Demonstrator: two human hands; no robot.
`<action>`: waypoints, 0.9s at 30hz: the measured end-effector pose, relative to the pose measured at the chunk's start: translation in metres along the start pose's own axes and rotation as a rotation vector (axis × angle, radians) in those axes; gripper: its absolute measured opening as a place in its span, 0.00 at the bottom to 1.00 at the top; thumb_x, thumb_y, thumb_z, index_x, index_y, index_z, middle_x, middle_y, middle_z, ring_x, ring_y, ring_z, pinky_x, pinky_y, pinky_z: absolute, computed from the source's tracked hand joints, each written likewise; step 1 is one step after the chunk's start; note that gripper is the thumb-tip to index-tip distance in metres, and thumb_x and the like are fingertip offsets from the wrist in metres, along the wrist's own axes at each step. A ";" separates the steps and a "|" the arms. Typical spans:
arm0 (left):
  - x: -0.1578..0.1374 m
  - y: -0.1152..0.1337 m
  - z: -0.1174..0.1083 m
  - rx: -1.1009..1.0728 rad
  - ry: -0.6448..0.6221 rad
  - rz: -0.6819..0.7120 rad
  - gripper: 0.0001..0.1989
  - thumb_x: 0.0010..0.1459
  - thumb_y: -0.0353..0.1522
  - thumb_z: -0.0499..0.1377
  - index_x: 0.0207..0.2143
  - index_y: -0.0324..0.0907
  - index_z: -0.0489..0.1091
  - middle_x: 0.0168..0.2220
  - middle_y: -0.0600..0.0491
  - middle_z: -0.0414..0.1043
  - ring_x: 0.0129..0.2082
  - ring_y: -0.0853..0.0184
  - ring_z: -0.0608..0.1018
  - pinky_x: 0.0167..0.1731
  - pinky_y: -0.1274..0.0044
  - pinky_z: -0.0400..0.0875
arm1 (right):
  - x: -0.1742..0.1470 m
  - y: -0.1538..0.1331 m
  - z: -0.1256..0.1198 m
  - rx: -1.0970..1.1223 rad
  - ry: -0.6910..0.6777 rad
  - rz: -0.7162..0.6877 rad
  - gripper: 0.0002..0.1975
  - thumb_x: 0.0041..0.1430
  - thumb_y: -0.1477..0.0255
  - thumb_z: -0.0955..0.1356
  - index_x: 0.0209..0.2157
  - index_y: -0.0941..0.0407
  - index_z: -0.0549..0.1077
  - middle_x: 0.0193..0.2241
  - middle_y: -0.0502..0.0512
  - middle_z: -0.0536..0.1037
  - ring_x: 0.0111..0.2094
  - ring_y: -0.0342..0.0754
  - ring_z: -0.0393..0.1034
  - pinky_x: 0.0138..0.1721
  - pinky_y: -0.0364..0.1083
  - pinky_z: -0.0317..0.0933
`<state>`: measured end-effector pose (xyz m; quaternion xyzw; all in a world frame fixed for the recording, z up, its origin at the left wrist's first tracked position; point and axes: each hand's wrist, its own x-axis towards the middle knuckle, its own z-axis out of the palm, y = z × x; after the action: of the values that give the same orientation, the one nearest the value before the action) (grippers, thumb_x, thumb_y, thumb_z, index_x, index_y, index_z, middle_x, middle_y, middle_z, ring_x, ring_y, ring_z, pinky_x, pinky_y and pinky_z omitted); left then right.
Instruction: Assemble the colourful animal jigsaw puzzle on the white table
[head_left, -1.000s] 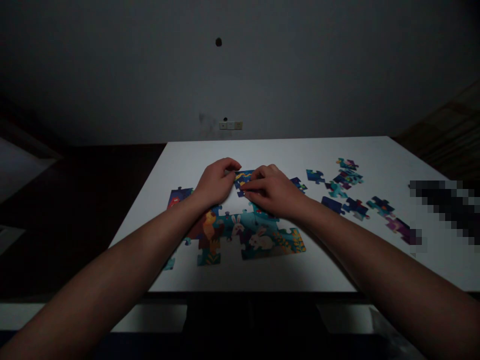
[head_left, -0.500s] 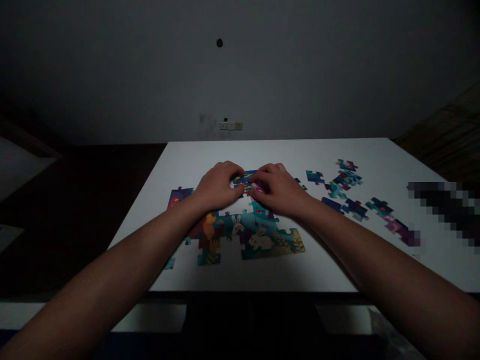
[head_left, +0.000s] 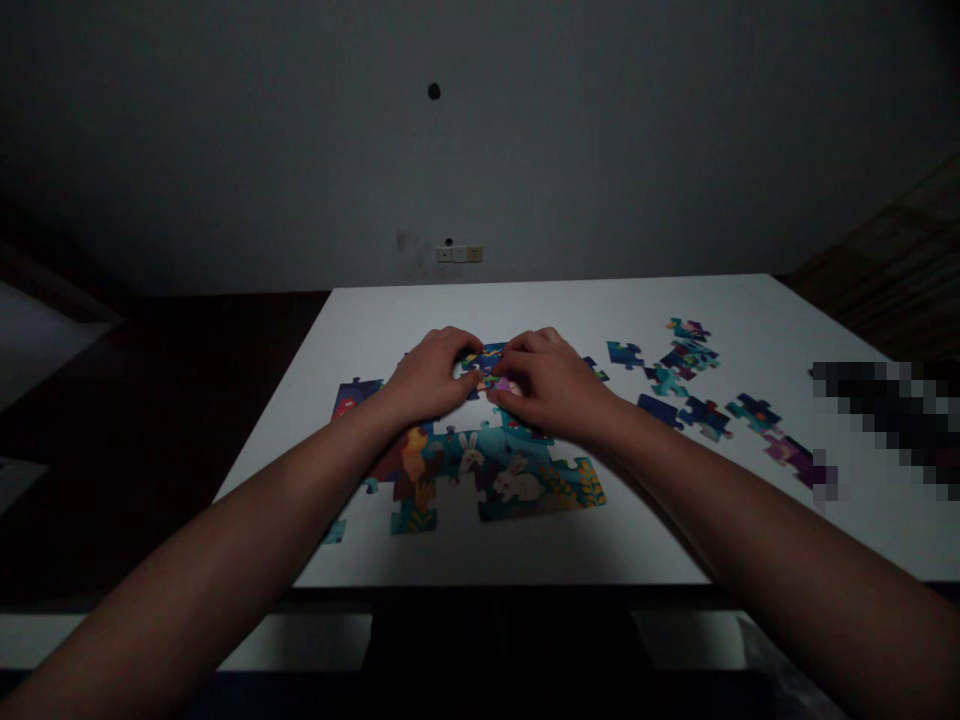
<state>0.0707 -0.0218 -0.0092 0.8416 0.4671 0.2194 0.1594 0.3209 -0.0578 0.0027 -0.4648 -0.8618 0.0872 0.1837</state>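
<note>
Both hands meet over a partly joined jigsaw puzzle (head_left: 517, 485) with rabbits and leaves on it. My left hand (head_left: 433, 372) curls its thumb and fingers around the left side of a small cluster of blue and pink jigsaw pieces (head_left: 491, 352). From the other side, my right hand (head_left: 551, 385) has its thumb and bent fingers on the same cluster. The fingers hide parts of these pieces, and white table shows in a gap just below. A dark blue and red piece (head_left: 352, 398) lies left of my left wrist, partly covered by the arm.
On the right of the white table (head_left: 450, 555), several loose jigsaw pieces (head_left: 703, 417) lie scattered, some overlapping. A blurred-out dark object (head_left: 885, 410) rests at the right edge. Behind the table is a grey wall (head_left: 600, 150) with sockets (head_left: 459, 255).
The thumb and fingers of my right hand have shifted slightly left on the cluster. My left hand keeps nearly the same place. The whole view has moved a little.
</note>
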 end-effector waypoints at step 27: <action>0.001 -0.005 0.001 0.020 0.002 0.029 0.18 0.66 0.29 0.63 0.54 0.50 0.86 0.61 0.44 0.86 0.66 0.50 0.82 0.70 0.51 0.79 | 0.002 -0.018 -0.007 -0.107 -0.083 0.103 0.14 0.78 0.56 0.74 0.47 0.52 0.86 0.55 0.66 0.87 0.60 0.67 0.74 0.58 0.58 0.66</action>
<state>0.0681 -0.0183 -0.0122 0.8496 0.4571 0.2177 0.1475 0.3089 -0.0660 0.0156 -0.5138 -0.8469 0.0695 0.1177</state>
